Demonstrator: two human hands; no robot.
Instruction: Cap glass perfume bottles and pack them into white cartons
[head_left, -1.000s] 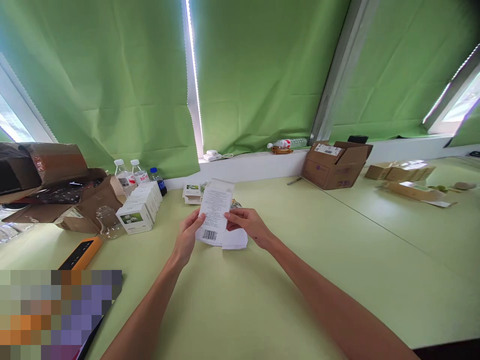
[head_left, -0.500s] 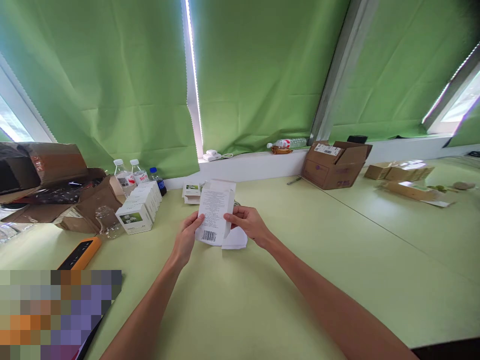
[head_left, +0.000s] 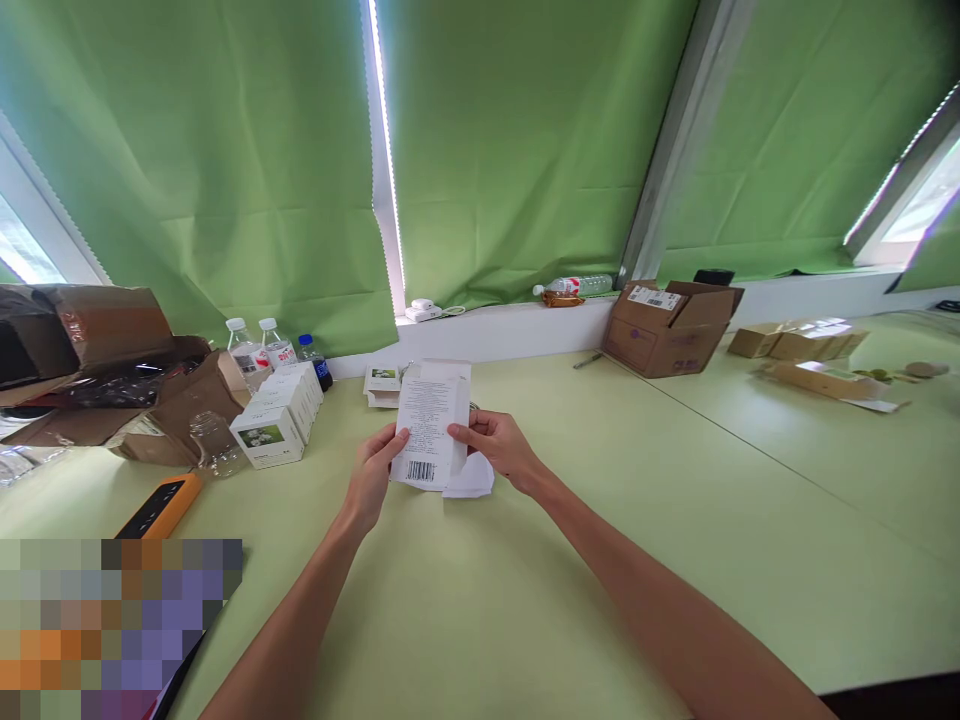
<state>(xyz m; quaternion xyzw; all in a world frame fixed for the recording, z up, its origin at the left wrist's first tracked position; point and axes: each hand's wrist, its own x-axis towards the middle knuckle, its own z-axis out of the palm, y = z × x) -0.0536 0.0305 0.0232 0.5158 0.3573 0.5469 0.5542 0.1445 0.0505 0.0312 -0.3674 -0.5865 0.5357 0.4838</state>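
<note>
Between my hands is a flattened white carton (head_left: pixel 429 425), its printed side with a barcode facing me and a flap standing out at the top. My left hand (head_left: pixel 373 470) grips its left edge, thumb on the front. On the opposite edge my right hand (head_left: pixel 499 445) pinches the card, thumb in front and fingers behind. White paper (head_left: pixel 471 478) shows on the table below and behind the carton. Just beyond stands a small white box (head_left: pixel 382 385) with a green picture, partly covered by the carton.
To the left is a row of white boxes (head_left: pixel 274 425), with several bottles behind them and an open cardboard box (head_left: pixel 120 330) farther left. An orange-and-black device (head_left: pixel 161 507) lies nearer me. Another cardboard box (head_left: pixel 667 325) stands at the back right, near yellowish cartons (head_left: pixel 817 380).
Hardly anything differs. The carton's face has turned very slightly between my hands, and both hands keep their hold.
</note>
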